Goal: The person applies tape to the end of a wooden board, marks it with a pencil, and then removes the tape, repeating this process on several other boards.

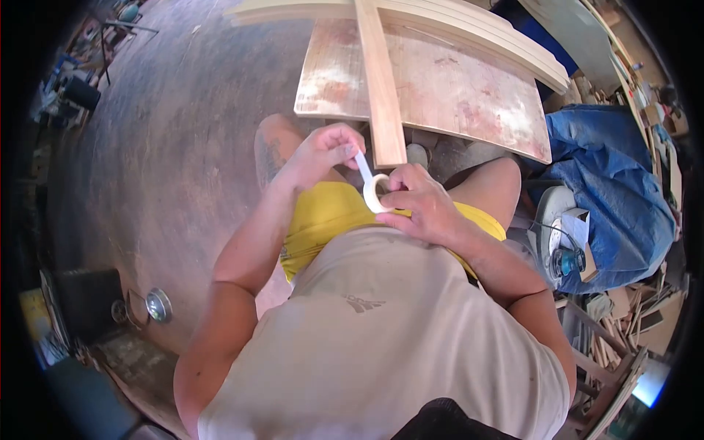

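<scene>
Between my hands, above my lap, is a roll of white masking tape. My right hand grips the roll, its fingers around the right side of the ring. A short strip of tape runs up and left from the roll. Its free end is pinched in the fingertips of my left hand. Just beyond my hands, the near end of a wooden strip sticks out past the edge of a low board table.
Several long pale wood strips lie across the far side of the table. On the right, a blue tarp hangs beside a sander-like tool with a cord. Wood scraps are piled below it. A metal lamp stands at lower left.
</scene>
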